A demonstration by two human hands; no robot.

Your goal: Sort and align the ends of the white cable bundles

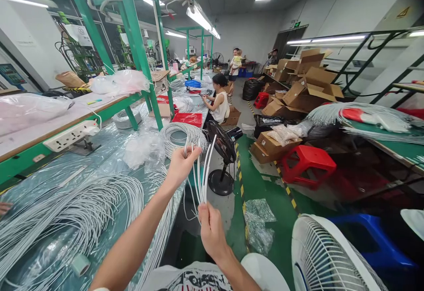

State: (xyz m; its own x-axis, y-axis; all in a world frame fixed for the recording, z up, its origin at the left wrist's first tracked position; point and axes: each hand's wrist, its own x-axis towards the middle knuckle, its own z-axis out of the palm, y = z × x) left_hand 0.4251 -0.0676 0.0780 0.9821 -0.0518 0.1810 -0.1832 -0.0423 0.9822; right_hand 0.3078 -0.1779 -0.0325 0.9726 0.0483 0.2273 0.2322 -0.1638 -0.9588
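Observation:
Several thin white cables [199,178] stretch between my two hands, in front of my body at the table's right edge. My left hand [181,163] is closed in a pinch on them near their upper ends. Lower and to the right, my right hand [212,229] grips the same cables between thumb and fingers, and their loose tips fan out above it. One thin strand hangs in a loop beside them. A large bundle of white cables [82,207] lies on the table to the left. Beyond my left hand rests a coiled bundle [195,133].
A black floor fan [222,163] stands just past my hands, and a white fan [324,255] is close at right. A roll of tape [80,264] lies on the plastic-covered table [109,154]. A seated person [219,103] works farther along. A red stool [308,163] and cartons [308,83] stand right.

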